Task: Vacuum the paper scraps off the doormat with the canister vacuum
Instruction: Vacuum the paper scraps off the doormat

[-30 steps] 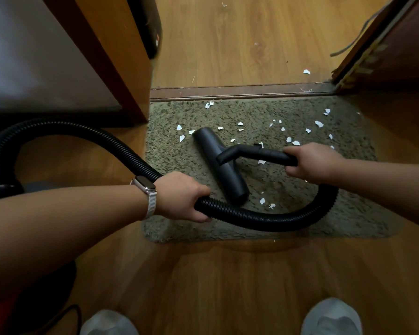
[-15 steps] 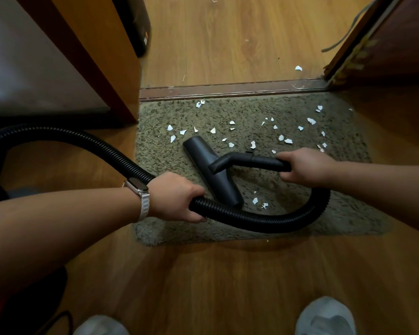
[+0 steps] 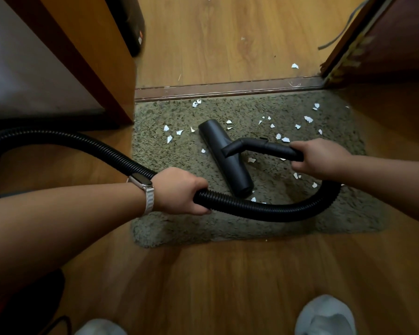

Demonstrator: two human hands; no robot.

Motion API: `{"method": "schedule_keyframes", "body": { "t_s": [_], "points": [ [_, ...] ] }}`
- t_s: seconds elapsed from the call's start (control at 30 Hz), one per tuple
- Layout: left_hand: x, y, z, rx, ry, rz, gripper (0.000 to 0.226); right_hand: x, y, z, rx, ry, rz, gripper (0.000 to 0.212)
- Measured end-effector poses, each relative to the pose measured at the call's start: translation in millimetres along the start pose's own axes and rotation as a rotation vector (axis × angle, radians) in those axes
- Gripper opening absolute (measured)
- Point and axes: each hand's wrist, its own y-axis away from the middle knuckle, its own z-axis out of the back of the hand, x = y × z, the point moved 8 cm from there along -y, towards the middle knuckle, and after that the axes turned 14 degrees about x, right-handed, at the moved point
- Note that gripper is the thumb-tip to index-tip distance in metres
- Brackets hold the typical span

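Some two dozen small white torn paper scraps lie scattered on the one shaggy olive-green doormat, most of them beyond and to the left of the right hand's fingers. One black T-shaped plastic floor nozzle rests on the mat just left of the right hand, whose fingers curl round the nozzle's tube. The left hand grips the one black ribbed hose, fingers wrapped round it, over the mat's near edge. Two pale shoe tips show below.

Shaggy olive doormat sits mid-frame. White paper scraps are sprinkled mostly over its upper half. The vacuum's black floor nozzle lies diagonally on the pile, with its bent wand pointing right. The ribbed black hose loops across the mat's lower part and off to the left edge.
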Motion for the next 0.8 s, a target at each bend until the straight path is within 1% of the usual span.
{"method": "schedule_keyframes", "body": {
  "t_s": [0.03, 0.1, 0.2, 0.33, 0.43, 0.5, 0.63, 0.7, 0.8],
  "points": [
    [-1, -1, 0, 0.002, 0.0, -0.006, 0.063, 0, 0, -1, 0.005, 0.0, 0.001, 0.018],
    [-3, 0, -2, 0.01, -0.012, -0.024, 0.056, 6, -1, -2, 0.01, 0.007, 0.023, 0.017],
    [-3, 7, -6, 0.019, -0.032, -0.032, 0.047, 27, -2, -6, 0.005, 0.048, 0.094, 0.018],
    [-4, 19, -13, 0.062, -0.026, -0.053, 0.044, 58, -3, -13, 0.04, 0.1, 0.19, 0.018],
    [-5, 26, -16, 0.075, -0.022, -0.058, 0.042, 68, -5, -13, 0.039, 0.101, 0.215, 0.018],
    [-4, 29, -16, 0.089, -0.023, -0.05, 0.041, 66, -6, -9, 0.033, 0.067, 0.19, 0.017],
    [-3, 29, -11, 0.11, -0.023, -0.02, 0.043, 46, -7, 5, -0.017, -0.01, 0.044, 0.018],
    [-1, 28, -7, 0.103, -0.02, -0.004, 0.045, 36, -9, 12, -0.038, -0.039, -0.018, 0.02],
    [5, 25, -1, 0.071, -0.027, 0.016, 0.048, 30, -13, 18, -0.054, -0.065, -0.051, 0.018]
  ]
}}
